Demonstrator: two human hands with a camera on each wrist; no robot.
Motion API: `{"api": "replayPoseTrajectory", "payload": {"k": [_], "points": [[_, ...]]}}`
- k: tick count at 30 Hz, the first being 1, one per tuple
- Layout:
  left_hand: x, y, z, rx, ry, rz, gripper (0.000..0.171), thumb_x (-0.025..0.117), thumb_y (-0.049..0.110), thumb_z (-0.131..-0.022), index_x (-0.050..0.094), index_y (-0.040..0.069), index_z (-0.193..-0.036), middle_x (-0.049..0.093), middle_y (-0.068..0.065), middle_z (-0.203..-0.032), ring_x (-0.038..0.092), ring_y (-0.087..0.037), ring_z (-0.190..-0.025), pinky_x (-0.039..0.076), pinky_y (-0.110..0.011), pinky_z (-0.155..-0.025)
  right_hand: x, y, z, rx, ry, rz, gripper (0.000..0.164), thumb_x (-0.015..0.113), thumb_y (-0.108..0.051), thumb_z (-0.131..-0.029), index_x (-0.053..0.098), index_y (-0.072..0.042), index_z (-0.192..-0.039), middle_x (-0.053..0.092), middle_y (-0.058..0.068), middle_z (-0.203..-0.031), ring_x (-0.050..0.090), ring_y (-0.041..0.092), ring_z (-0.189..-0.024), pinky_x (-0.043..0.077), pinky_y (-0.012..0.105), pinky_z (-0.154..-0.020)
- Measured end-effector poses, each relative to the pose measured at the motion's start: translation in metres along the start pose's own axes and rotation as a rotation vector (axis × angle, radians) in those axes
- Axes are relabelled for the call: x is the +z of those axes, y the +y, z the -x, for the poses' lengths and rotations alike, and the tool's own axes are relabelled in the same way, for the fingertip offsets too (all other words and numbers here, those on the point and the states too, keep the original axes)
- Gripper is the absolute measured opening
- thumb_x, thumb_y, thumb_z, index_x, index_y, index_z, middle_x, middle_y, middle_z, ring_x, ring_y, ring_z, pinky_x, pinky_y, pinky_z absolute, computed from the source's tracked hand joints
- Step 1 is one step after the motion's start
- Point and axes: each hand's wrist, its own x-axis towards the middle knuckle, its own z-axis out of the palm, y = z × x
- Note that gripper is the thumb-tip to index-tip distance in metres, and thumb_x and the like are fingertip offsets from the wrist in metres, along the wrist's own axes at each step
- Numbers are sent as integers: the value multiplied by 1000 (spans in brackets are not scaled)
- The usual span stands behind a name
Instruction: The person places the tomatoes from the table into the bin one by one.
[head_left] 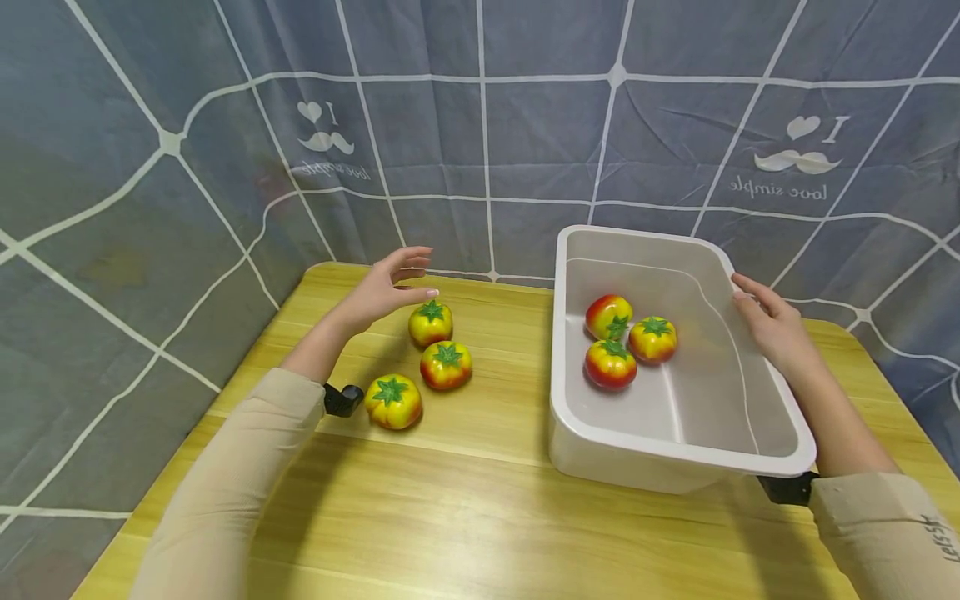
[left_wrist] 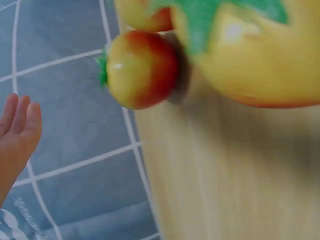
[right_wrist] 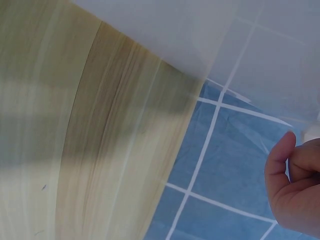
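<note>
My left hand [head_left: 382, 287] hovers over the rearmost of three yellow-and-red artificial tomatoes, its fingers spread from the thumb and holding nothing. That rear tomato [head_left: 431, 324] sits just below the thumb. A second tomato [head_left: 446, 365] and a third tomato [head_left: 393, 402] lie nearer the front, each with a green star-shaped leaf on top. In the left wrist view one tomato [left_wrist: 142, 70] shows close to the table's edge. With the right hand [head_left: 776, 325] I grip the right rim of a whitish plastic bin [head_left: 675, 446]. Inside it, three more tomatoes [head_left: 652, 340] rest together at the left.
The wooden table [head_left: 450, 500] carries everything. A grey-blue curtain [head_left: 540, 150] with white lines hangs right behind the table and along its left side. Black wrist cameras [head_left: 343, 400] sit at both cuffs, the left one close beside the front tomato.
</note>
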Motion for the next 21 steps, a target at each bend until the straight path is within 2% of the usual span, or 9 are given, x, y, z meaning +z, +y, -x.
{"api": "replayPoseTrajectory", "payload": {"k": [6,11,16,18,21], "points": [[-3,-23,3,-63,-25,-50,65,68,17,-86,35,8,-141,36,-16,-142,32,-36,-131,34,-47,-103,-1,-2,0,13,-5,9,55,35,-35,-99,28,-8,-145,37,36,-132,38,-12,-81,36,5,-65],[-4,-39,5,-96,-35,-80,65,68,16,-86,34,4,-141,35,-19,-143,31,-41,-130,30,-52,-104,-1,-2,1,24,-15,26,56,35,-37,-99,27,-6,-145,38,35,-132,38,-12,-83,36,7,-66],[-4,-50,7,-126,-43,-80,65,68,12,-85,34,1,-140,35,-20,-143,31,-44,-130,29,-52,-104,-2,-3,-1,33,-20,51,57,35,-39,-99,27,-8,-146,37,34,-136,43,-5,-92,36,13,-72],[-4,-54,8,-136,-47,-80,66,68,11,-85,34,1,-140,34,-21,-143,31,-44,-129,29,-52,-104,-2,-3,-1,36,-23,55,57,35,-39,-99,27,-8,-146,35,33,-137,46,3,-100,37,14,-73],[-2,-60,8,-149,-61,-96,67,68,11,-85,33,-1,-140,32,-23,-143,32,-44,-129,28,-52,-105,-3,-4,-2,38,-22,57,57,35,-40,-99,27,-9,-146,35,33,-138,47,4,-100,37,12,-72]]}}
